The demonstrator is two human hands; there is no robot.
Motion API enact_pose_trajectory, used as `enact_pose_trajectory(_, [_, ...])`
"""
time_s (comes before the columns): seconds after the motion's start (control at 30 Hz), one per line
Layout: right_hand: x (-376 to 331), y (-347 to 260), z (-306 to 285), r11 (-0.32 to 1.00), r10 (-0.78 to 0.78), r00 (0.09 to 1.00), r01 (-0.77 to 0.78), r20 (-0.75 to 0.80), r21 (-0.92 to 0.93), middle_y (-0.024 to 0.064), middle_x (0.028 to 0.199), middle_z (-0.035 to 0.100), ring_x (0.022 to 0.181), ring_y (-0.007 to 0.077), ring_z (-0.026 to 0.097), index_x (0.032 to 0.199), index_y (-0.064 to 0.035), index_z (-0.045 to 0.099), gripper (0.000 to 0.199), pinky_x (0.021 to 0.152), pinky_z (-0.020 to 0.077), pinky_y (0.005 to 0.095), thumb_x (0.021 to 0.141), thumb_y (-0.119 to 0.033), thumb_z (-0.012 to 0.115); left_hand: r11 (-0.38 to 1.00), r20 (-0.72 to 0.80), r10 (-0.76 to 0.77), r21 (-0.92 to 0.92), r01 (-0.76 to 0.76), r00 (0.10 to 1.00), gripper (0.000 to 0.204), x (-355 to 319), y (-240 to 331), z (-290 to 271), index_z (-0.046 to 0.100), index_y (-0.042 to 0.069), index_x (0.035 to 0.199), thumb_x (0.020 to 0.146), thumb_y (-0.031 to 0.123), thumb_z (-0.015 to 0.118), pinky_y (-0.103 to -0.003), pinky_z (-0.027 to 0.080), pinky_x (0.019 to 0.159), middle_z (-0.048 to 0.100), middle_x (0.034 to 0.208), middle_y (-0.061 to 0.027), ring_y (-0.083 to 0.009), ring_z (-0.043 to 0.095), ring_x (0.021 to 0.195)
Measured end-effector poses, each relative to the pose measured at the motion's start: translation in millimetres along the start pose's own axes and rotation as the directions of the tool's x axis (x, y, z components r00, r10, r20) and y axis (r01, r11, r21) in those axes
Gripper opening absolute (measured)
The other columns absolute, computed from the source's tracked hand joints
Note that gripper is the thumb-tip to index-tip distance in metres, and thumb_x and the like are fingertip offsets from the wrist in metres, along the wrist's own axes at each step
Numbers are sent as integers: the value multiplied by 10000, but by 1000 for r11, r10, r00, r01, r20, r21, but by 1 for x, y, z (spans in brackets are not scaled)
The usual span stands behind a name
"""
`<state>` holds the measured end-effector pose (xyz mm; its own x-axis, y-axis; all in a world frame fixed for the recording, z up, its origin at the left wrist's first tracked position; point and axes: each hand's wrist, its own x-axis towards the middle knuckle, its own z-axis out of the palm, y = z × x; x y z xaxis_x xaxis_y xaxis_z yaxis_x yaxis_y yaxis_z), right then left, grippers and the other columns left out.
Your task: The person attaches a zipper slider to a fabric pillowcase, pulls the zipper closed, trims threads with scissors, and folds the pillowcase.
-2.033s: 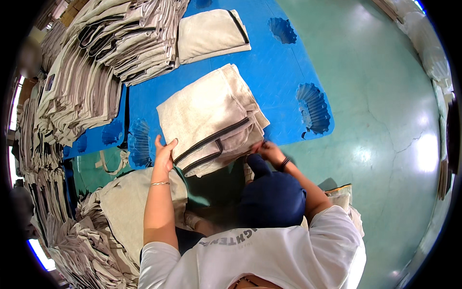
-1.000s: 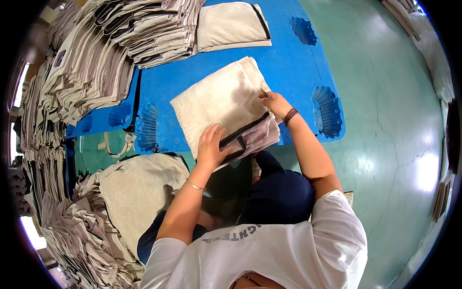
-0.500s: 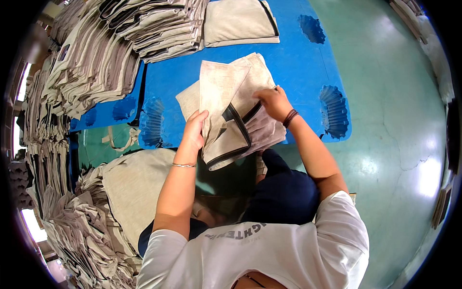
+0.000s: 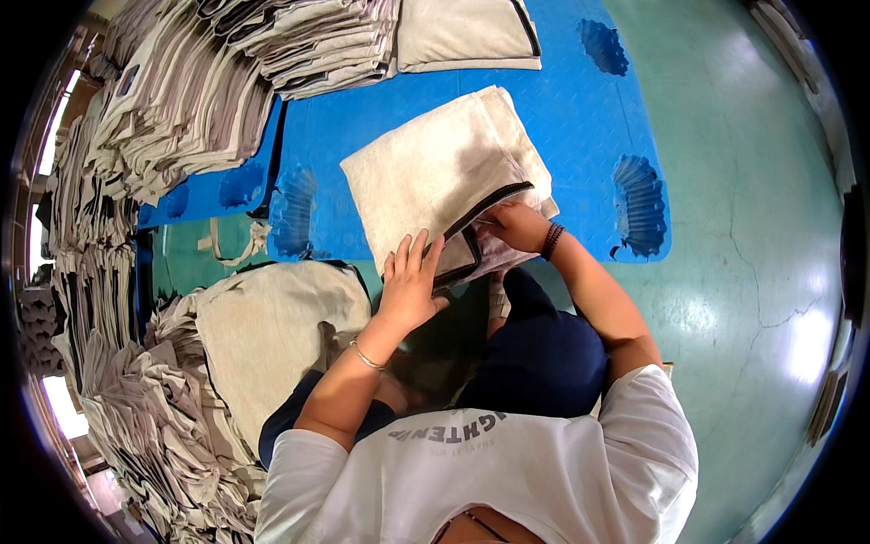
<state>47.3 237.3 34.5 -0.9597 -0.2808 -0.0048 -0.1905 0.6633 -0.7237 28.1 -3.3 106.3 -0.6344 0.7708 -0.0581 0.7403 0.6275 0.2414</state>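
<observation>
A folded beige cloth (image 4: 421, 172) with black edging lies at the near edge of the blue plastic platform, its near part reaching over that edge. My left hand (image 4: 412, 283) rests on its near left corner, fingers stretched out and spread. On the right, my right hand (image 4: 515, 227) is closed on the cloth beside the black-edged flap; its fingertips are partly hidden in the fold. A paler, mauve-grey inner side shows between the hands.
Tall stacks of similar beige cloths (image 4: 181, 100) stand at the back left, and one folded cloth (image 4: 467, 36) lies at the back. Loose heaped cloths (image 4: 154, 435) fill the near left. The blue platform (image 4: 580, 136) has ribbed recesses; green floor (image 4: 743, 227) runs along the right.
The cloth's upper flap has been laid over, so its top is now a broad smooth panel. My left hand went from gripping the side to lying flat; my right hand moved nearer me.
</observation>
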Motion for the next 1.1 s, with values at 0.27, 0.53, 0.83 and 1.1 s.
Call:
enact_pose_trajectory(0.27, [11, -10, 24, 893, 85, 973, 21, -214, 450, 82, 949, 613, 859, 236, 587, 1107, -83, 511, 283, 746, 456, 295, 830, -73, 450, 134, 68, -588, -974, 180, 806, 174, 28, -67, 3, 548, 19, 968, 866, 130, 462, -211, 406, 657, 560, 838, -3, -57, 479, 724])
enact_pose_trajectory(0.53, [6, -39, 50, 846, -368, 896, 433, 248, -312, -5, 1165, 500, 1136, 171, 411, 1011, -199, 565, 289, 938, 269, 454, 727, -153, 534, 476, -34, -424, -858, 191, 905, 355, 18, -57, 26, 529, -13, 1049, 870, 285, 461, -272, 403, 801, 596, 946, -96, -147, 528, 889])
enact_pose_trajectory(0.83, [32, -56, 41, 952, -152, 988, 152, 19, -264, 45, 958, 536, 871, 213, 556, 931, -170, 560, 209, 736, 462, 357, 733, -132, 501, 266, 77, -488, -936, 232, 870, 244, 11, -51, -8, 521, -15, 1060, 851, 98, 465, -230, 395, 803, 571, 976, -65, -116, 512, 891])
enact_pose_trajectory(1.1, [67, -50, 76, 953, -249, 942, 280, 223, -119, 77, 819, 589, 728, 198, 571, 879, -138, 576, 163, 675, 443, 338, 774, -179, 458, 618, -486, -406, -770, -159, 774, 165, -13, 0, 17, 490, 18, 848, 725, -81, 443, -276, 398, 763, 535, 959, -93, -173, 496, 849])
